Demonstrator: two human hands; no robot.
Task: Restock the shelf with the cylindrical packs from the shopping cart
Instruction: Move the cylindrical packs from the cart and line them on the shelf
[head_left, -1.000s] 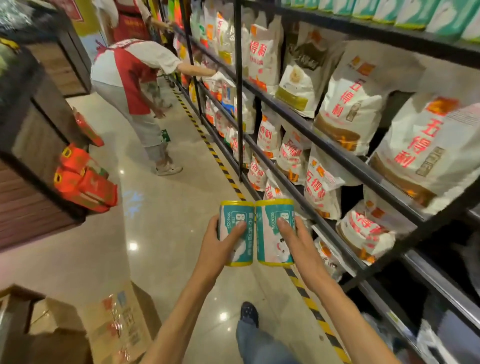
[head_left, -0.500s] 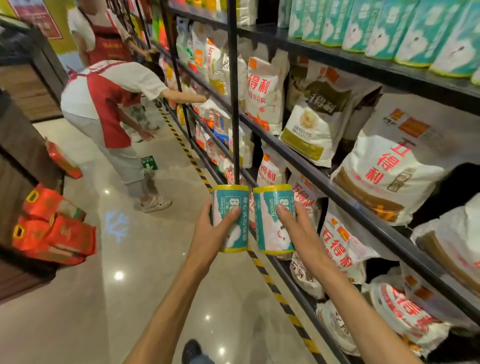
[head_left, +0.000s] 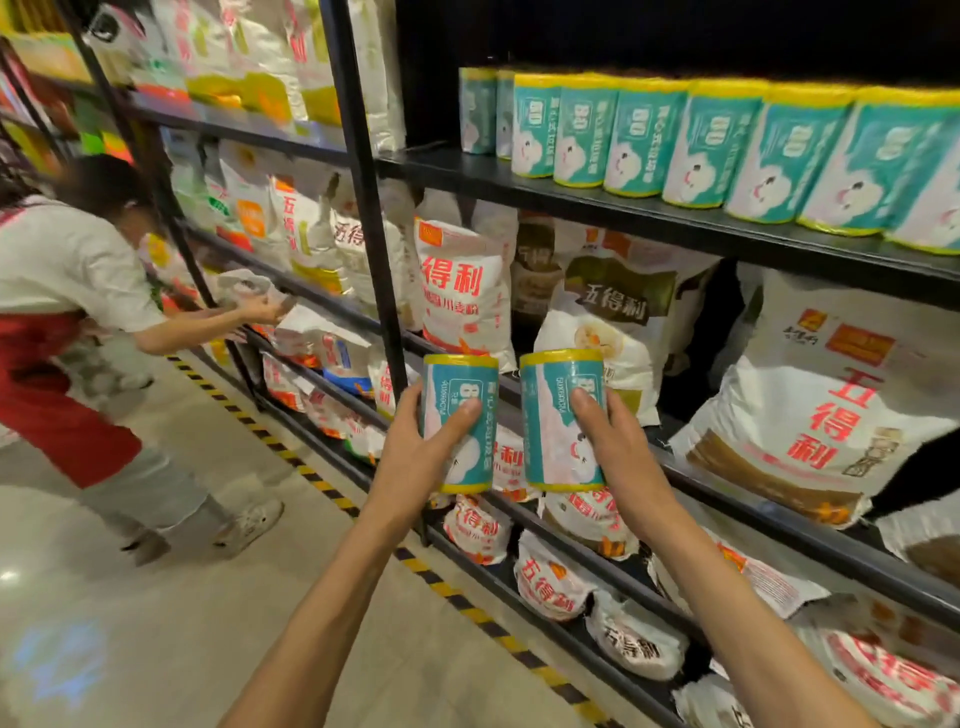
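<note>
My left hand (head_left: 415, 457) grips a teal cylindrical pack with yellow rims (head_left: 462, 384), held upright at chest height. My right hand (head_left: 618, 457) grips a second matching pack (head_left: 550, 410) just to its right, a narrow gap between the two. Both sit in front of the black shelf unit, below the upper shelf board (head_left: 597, 200), where a row of the same teal packs (head_left: 691, 140) stands upright. Bare shelf board (head_left: 421, 161) shows left of that row. The shopping cart is out of sight.
White flour bags with red lettering (head_left: 462, 296) fill the middle and lower shelves. A black upright post (head_left: 363, 197) stands just left of my hands. A person in a red apron (head_left: 67, 322) bends toward the shelves at left. Yellow-black tape (head_left: 322, 483) lines the floor.
My view has turned right and risen toward the shelf; the row of teal packs is now close and ahead. Both hands still hold their packs, now slightly further apart.
</note>
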